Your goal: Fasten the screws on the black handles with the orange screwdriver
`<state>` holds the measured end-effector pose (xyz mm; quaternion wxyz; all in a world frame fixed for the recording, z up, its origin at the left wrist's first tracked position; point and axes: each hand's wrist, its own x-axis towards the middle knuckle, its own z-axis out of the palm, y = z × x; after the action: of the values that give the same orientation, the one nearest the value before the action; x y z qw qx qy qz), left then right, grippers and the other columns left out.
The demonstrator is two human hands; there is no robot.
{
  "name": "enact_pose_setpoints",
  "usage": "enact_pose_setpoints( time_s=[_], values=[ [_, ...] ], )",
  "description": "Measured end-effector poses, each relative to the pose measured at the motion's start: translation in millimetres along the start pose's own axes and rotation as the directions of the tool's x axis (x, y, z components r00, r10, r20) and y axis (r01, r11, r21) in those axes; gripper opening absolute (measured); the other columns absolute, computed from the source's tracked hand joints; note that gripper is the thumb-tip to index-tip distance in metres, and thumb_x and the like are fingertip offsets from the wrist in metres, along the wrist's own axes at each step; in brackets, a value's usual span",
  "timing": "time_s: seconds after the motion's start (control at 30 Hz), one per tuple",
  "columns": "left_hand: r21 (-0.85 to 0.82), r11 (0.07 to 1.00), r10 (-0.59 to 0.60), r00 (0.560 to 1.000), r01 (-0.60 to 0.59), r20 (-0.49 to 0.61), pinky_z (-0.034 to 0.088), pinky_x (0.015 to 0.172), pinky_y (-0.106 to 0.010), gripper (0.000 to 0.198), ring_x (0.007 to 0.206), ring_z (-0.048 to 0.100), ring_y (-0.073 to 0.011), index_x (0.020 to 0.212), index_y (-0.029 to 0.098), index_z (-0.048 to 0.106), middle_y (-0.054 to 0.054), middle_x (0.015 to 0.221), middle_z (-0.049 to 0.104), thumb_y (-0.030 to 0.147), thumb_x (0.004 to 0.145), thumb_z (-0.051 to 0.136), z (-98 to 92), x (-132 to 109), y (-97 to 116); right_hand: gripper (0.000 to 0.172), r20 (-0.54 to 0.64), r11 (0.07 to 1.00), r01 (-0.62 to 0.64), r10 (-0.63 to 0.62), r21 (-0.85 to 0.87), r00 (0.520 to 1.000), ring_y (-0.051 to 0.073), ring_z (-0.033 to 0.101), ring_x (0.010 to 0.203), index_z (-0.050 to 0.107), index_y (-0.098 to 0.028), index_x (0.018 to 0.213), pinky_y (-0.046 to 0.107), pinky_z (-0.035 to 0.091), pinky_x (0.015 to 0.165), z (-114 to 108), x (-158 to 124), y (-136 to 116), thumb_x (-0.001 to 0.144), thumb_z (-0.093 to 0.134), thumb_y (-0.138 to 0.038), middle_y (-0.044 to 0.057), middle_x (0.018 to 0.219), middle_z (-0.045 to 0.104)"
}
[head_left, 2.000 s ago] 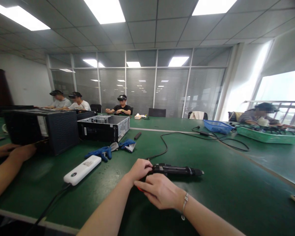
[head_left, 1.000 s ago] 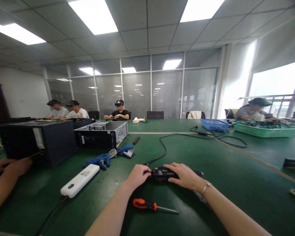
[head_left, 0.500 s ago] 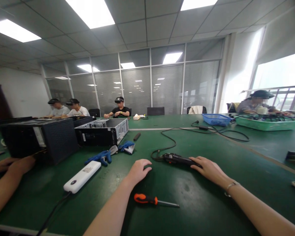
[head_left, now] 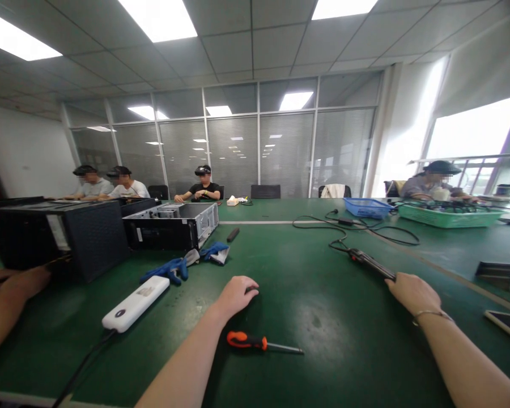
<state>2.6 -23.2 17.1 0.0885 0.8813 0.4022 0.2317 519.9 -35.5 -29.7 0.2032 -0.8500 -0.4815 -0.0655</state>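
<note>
My right hand [head_left: 416,294] is closed around one end of a black corded electric screwdriver [head_left: 369,262], which lies low over the table on the right. Its far end points away to the left, where the cord joins it. Near the middle of the table rests my left hand [head_left: 237,294], fingers loosely curled and thumb slightly apart; nothing can be made out in it. Just in front of that hand lies a screwdriver [head_left: 263,343] with an orange and black handle, its shaft pointing right.
Left of my hands are a white power strip [head_left: 136,303], blue gloves [head_left: 170,271] and computer cases [head_left: 161,233]. A co-worker's hands [head_left: 23,283] reach into the nearest case. Farther right stand a blue basket [head_left: 368,209] and a green basket [head_left: 450,216] with cables.
My right hand has moved right with the electric screwdriver, pulling its cord along. The left hand stays about where it was. The view has shifted slightly.
</note>
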Motion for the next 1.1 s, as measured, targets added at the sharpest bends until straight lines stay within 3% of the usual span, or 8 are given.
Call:
enact_pose_setpoints(
  time_s=[0.13, 0.33, 0.63, 0.9, 1.1],
  values=[
    [0.006, 1.000, -0.001, 1.000, 0.001, 0.010, 0.045, 0.089, -0.027, 0.021, 0.095, 0.064, -0.0184, 0.098, 0.019, 0.072, -0.004, 0.101, 0.072, 0.025, 0.086, 0.055, -1.8, 0, 1, 0.038, 0.066, 0.999, -0.028, 0.029, -0.018, 0.997, 0.033, 0.067, 0.076, 0.068, -0.014, 0.070, 0.040, 0.051, 0.060, -4, 0, -2, 0.082, 0.048, -0.044, 0.018, 0.079, 0.068],
    [0.004, 1.000, 0.025, 1.000, -0.025, 0.009, 0.045, 0.087, -0.026, 0.022, 0.093, 0.064, -0.0184, 0.097, 0.019, 0.072, -0.004, 0.099, 0.072, 0.025, 0.087, 0.054, 0.3, 1, -3, 0.043, 0.065, 0.997, -0.063, 0.066, -0.043, 0.996, 0.034, 0.066, 0.090, 0.069, -0.012, 0.080, 0.040, 0.052, 0.066, -6, -6, -7, 0.086, 0.041, -0.044, 0.020, 0.092, 0.067],
    [0.003, 1.000, 0.013, 1.000, -0.013, 0.009, 0.045, 0.086, -0.026, 0.021, 0.092, 0.064, -0.0181, 0.096, 0.020, 0.073, -0.004, 0.098, 0.072, 0.025, 0.087, 0.054, -0.9, -1, 0, 0.043, 0.056, 0.997, -0.050, 0.053, -0.058, 0.997, 0.035, 0.065, 0.088, 0.069, -0.010, 0.081, 0.040, 0.052, 0.062, -8, -9, -9, 0.086, 0.041, -0.043, 0.021, 0.092, 0.066],
    [0.002, 1.000, -0.009, 1.000, 0.008, 0.020, 0.046, 0.088, -0.027, 0.022, 0.093, 0.064, -0.0181, 0.096, 0.021, 0.072, -0.003, 0.099, 0.072, 0.026, 0.087, 0.053, -4.3, -1, 3, 0.045, 0.020, 0.996, -0.052, 0.053, -0.070, 0.998, 0.034, 0.064, 0.086, 0.069, -0.011, 0.083, 0.039, 0.050, 0.059, -6, -12, -10, 0.087, 0.037, -0.043, 0.021, 0.094, 0.064],
    [0.003, 1.000, 0.017, 1.000, -0.017, 0.010, 0.046, 0.086, -0.026, 0.022, 0.090, 0.065, -0.0177, 0.095, 0.020, 0.073, -0.004, 0.097, 0.072, 0.025, 0.087, 0.053, -2.0, -1, 0, 0.040, -0.058, 0.990, -0.043, 0.035, -0.137, 0.998, 0.039, 0.056, 0.100, 0.067, -0.014, 0.090, 0.053, 0.046, 0.071, -11, -15, -18, 0.088, 0.036, -0.040, 0.020, 0.104, 0.062]
  ],
)
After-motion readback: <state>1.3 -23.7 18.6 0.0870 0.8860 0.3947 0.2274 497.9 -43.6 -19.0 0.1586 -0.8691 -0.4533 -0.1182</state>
